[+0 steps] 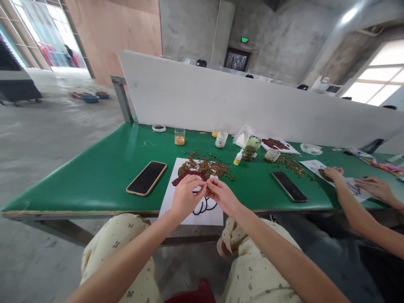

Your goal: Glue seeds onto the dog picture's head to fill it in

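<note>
My left hand [187, 194] and my right hand [221, 195] meet at the fingertips above a white paper [172, 205] with a black line drawing. Both are closed in a pinch; whatever lies between the fingers is too small or hidden to make out. Dark red and olive-green grains fill the upper part of the drawing [180, 178], while its lower outlines stay white. Loose red and green grains [217, 169] are heaped over the paper's top edge and spill onto the green table. My hands hide the middle of the drawing.
Phones lie left [147, 178] and right [288, 186] of the paper. Behind it stand a cup of yellow grains [179, 137], a clear cup [221, 139], a small glue bottle [238, 157] and a green-tinted jar [251, 148]. At right, another person's hands [334, 173] work over a similar paper.
</note>
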The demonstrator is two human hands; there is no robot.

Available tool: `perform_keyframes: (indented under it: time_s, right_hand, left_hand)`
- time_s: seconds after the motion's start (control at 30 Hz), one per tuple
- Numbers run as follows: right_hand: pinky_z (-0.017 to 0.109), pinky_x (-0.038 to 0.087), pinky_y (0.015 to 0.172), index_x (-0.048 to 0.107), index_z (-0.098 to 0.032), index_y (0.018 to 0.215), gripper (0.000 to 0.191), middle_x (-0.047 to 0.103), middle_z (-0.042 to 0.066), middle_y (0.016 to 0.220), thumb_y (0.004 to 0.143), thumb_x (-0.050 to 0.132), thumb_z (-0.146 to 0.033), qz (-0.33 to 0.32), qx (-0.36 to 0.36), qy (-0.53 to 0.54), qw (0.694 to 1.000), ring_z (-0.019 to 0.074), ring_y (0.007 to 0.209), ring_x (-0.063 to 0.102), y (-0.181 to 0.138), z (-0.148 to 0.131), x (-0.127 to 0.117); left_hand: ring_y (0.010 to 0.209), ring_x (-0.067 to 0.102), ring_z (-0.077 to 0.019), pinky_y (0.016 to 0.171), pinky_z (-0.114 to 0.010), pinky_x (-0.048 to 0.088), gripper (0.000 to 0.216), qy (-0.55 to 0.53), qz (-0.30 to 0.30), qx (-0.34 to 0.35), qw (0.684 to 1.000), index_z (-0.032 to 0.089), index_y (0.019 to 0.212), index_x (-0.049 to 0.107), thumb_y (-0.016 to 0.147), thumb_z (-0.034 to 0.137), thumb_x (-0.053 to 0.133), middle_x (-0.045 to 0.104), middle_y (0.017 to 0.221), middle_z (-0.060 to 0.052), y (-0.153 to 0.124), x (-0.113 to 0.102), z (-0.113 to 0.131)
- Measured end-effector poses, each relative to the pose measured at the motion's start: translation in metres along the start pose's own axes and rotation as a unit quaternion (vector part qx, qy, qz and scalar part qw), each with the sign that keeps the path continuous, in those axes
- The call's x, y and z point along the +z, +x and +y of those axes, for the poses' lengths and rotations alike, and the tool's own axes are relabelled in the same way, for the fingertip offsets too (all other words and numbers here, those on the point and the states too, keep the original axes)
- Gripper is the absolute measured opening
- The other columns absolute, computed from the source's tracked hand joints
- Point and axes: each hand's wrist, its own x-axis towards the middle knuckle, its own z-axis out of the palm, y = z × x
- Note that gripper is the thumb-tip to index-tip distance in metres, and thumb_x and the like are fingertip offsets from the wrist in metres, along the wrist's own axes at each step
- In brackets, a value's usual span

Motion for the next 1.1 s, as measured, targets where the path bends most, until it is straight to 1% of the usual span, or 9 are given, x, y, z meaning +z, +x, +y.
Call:
perform_keyframes:
  time_s: [0.33, 0.5, 0.7, 0.8, 0.87, 0.93, 1.03, 1.07, 1.1]
  right_hand:
    - [0.023, 0.040, 0.063, 0.057, -0.016, 0.070, 0.031, 0.054, -0.003, 0.065, 0.065, 0.075, -0.042, -0.003, 0.034, -0.001, 0.999, 0.0078, 0.061, 0.049, 0.003, 0.000, -0.001]
    - [0.023, 0.041, 0.064, 0.059, -0.016, 0.072, 0.028, 0.056, -0.002, 0.067, 0.068, 0.073, -0.040, -0.009, 0.029, -0.007, 1.000, 0.0082, 0.063, 0.051, 0.000, -0.007, 0.001]
    - [0.023, 0.041, 0.065, 0.060, -0.016, 0.073, 0.024, 0.057, -0.001, 0.068, 0.068, 0.073, -0.036, -0.009, 0.036, -0.004, 0.999, 0.0076, 0.063, 0.051, -0.003, -0.010, 0.002]
    - [0.023, 0.042, 0.066, 0.063, -0.016, 0.078, 0.024, 0.059, 0.000, 0.070, 0.070, 0.071, -0.037, -0.010, 0.035, -0.015, 0.999, 0.0084, 0.065, 0.053, -0.001, -0.012, -0.002]
    - [0.024, 0.043, 0.066, 0.063, -0.016, 0.079, 0.025, 0.059, 0.000, 0.070, 0.069, 0.071, -0.038, 0.012, 0.027, -0.029, 0.999, 0.0093, 0.065, 0.054, 0.004, -0.016, -0.008]
    - [0.024, 0.043, 0.065, 0.063, -0.016, 0.078, 0.027, 0.059, -0.001, 0.069, 0.066, 0.071, -0.039, 0.052, 0.004, -0.047, 0.998, 0.0094, 0.064, 0.054, 0.010, -0.024, -0.020]
    - [0.023, 0.043, 0.062, 0.061, -0.018, 0.078, 0.028, 0.059, -0.002, 0.068, 0.064, 0.070, -0.041, 0.121, -0.047, -0.090, 0.987, 0.0089, 0.061, 0.053, 0.022, -0.036, -0.045]
    - [0.023, 0.043, 0.062, 0.061, -0.018, 0.079, 0.029, 0.059, -0.002, 0.068, 0.065, 0.068, -0.042, 0.142, -0.058, -0.118, 0.981, 0.0093, 0.061, 0.053, 0.026, -0.040, -0.055]
    - [0.024, 0.043, 0.062, 0.060, -0.018, 0.080, 0.028, 0.059, -0.001, 0.069, 0.068, 0.065, -0.043, 0.162, -0.071, -0.158, 0.971, 0.0101, 0.061, 0.054, 0.030, -0.042, -0.066]
  left_hand:
    - [0.072, 0.055, -0.0161, 0.070, -0.030, 0.045, 0.014, -0.032, -0.008, -0.040, 0.999, 0.019, 0.065, 0.061, 0.076, 0.016, 0.053, 0.063, 0.070, -0.003, 0.004, -0.002, 0.000]
    - [0.067, 0.055, -0.0149, 0.065, -0.028, 0.045, 0.013, -0.091, -0.005, -0.085, 0.992, 0.019, 0.065, 0.061, 0.076, 0.018, 0.054, 0.062, 0.067, -0.002, 0.008, -0.005, -0.001]
    - [0.068, 0.054, -0.0138, 0.065, -0.026, 0.043, 0.011, -0.111, 0.001, -0.103, 0.989, 0.018, 0.067, 0.059, 0.076, 0.019, 0.054, 0.059, 0.069, -0.002, 0.006, -0.004, -0.001]
    - [0.066, 0.052, -0.0131, 0.060, -0.024, 0.041, 0.009, -0.141, -0.010, -0.143, 0.980, 0.018, 0.070, 0.056, 0.076, 0.021, 0.051, 0.057, 0.071, -0.001, 0.005, -0.002, -0.003]
    - [0.063, 0.049, -0.0127, 0.057, -0.024, 0.040, 0.010, -0.176, -0.017, -0.185, 0.967, 0.018, 0.070, 0.052, 0.076, 0.022, 0.045, 0.054, 0.069, 0.000, 0.008, -0.003, -0.010]
    - [0.064, 0.048, -0.0136, 0.059, -0.024, 0.041, 0.012, -0.188, -0.004, -0.212, 0.959, 0.019, 0.067, 0.047, 0.075, 0.021, 0.038, 0.052, 0.067, -0.001, 0.016, -0.009, -0.021]
    - [0.073, 0.050, -0.0148, 0.068, -0.025, 0.043, 0.012, -0.108, 0.108, -0.196, 0.969, 0.020, 0.061, 0.039, 0.071, 0.021, 0.032, 0.051, 0.071, -0.002, 0.033, -0.026, -0.044]
    - [0.072, 0.050, -0.0146, 0.067, -0.024, 0.043, 0.014, -0.072, 0.119, -0.197, 0.971, 0.020, 0.060, 0.038, 0.072, 0.023, 0.031, 0.050, 0.071, -0.003, 0.039, -0.032, -0.052]
    - [0.069, 0.049, -0.0144, 0.064, -0.024, 0.042, 0.017, -0.034, 0.111, -0.207, 0.971, 0.020, 0.059, 0.037, 0.073, 0.024, 0.029, 0.049, 0.067, -0.002, 0.044, -0.037, -0.060]
